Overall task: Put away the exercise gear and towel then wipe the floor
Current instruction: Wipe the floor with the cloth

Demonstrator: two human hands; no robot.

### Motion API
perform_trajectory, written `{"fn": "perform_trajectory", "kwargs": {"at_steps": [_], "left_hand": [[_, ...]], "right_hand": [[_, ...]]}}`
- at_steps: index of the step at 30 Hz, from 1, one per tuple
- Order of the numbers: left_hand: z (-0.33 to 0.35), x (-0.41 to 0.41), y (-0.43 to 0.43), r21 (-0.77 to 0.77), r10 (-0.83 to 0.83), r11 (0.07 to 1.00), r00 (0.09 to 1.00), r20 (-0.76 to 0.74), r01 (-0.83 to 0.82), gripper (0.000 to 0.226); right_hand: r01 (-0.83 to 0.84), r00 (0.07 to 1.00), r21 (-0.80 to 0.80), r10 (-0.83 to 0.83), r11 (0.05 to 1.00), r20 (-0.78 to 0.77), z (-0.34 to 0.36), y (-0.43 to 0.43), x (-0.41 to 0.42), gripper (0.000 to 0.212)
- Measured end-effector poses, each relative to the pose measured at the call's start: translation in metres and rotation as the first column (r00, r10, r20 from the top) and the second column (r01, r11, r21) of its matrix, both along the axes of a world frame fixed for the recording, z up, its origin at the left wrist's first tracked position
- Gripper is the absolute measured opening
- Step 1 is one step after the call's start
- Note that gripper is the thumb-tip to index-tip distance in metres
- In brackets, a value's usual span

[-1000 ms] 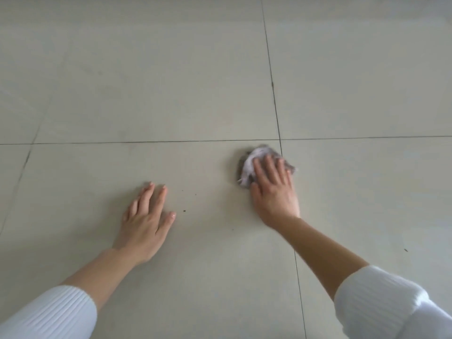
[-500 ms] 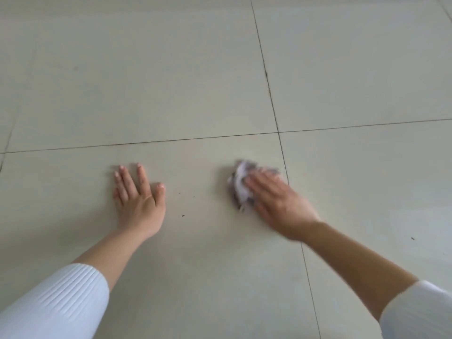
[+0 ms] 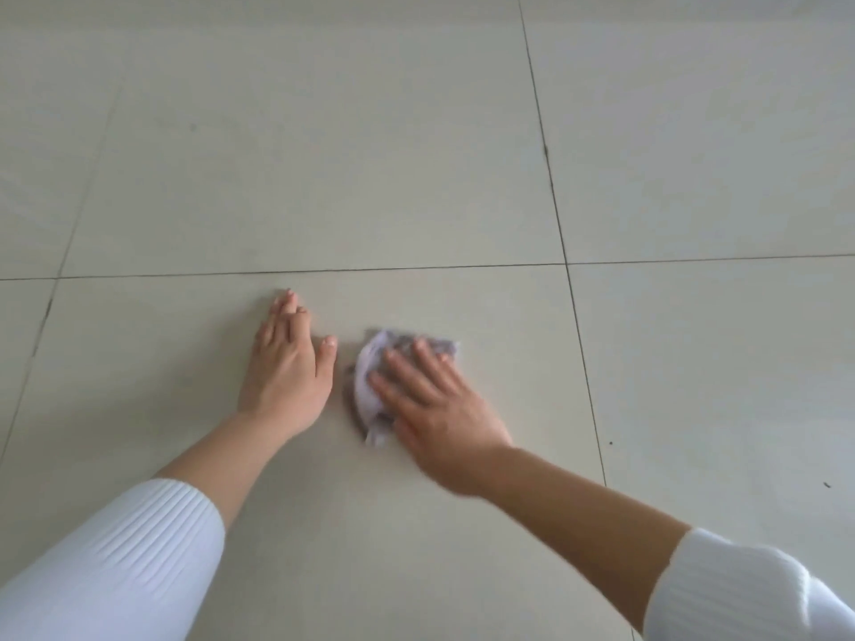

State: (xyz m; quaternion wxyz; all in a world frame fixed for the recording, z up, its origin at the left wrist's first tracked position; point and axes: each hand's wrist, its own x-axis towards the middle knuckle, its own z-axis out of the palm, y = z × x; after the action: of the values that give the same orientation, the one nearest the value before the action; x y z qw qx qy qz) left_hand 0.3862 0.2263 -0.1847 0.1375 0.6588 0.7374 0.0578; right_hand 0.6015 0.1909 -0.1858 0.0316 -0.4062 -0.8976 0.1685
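Head view. Item: crumpled cloth [image 3: 370,379], on floor [image 3: 324,178], pressed under right hand [image 3: 444,409], fingers [image 3: 432,363] straight, not clenched. Swept left from the grout line; now just beside left hand [image 3: 287,377], flat, holding nothing. Wiping likely underway.

floor [image 3: 324,187]: pale, tiled | on it: crumpled cloth [image 3: 372,356]; left hand [image 3: 287,377] flat

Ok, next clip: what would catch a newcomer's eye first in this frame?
The right hand, fingers spread, presses a crumpled greyish cloth onto the pale tiled floor near the middle of the view, blurred. Just left of it the left hand lies flat on the same tile, thumb close to the cloth. A few dark specks dot the tile to the right.
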Motion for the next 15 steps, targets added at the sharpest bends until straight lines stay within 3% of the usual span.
{"fn": "perform_trajectory", "kwargs": {"at_steps": [4,7,9,12,15], "left_hand": [[-0.001,0.001,-0.001,0.035,-0.014,0.999,1.0,0.004,0.014,0.048],[-0.001,-0.003,-0.002,0.036,-0.05,0.998,0.999,-0.022,0.051,0.051],[0.0,-0.005,-0.002,0.052,-0.056,0.997,0.998,-0.014,0.056,0.049],[0.001,-0.007,-0.001,0.079,-0.047,0.996,0.999,-0.02,0.048,0.034],[0.001,-0.007,0.001,0.099,-0.047,0.994,0.997,-0.053,0.052,0.033]], "right_hand": [[-0.447,0.889,-0.009,0.446,0.894,0.105,-0.002,-0.046,-0.001,0.06],[-0.528,0.848,0.01,0.527,0.849,0.061,-0.002,-0.03,0.016,0.056],[-0.403,0.915,0.06,0.401,0.913,0.051,-0.006,0.001,0.035,0.053],[0.016,0.999,0.091,-0.019,0.996,0.029,-0.003,0.055,0.075,0.052],[0.439,0.896,0.041,-0.441,0.897,0.052,0.005,0.098,0.11,0.059]]}}
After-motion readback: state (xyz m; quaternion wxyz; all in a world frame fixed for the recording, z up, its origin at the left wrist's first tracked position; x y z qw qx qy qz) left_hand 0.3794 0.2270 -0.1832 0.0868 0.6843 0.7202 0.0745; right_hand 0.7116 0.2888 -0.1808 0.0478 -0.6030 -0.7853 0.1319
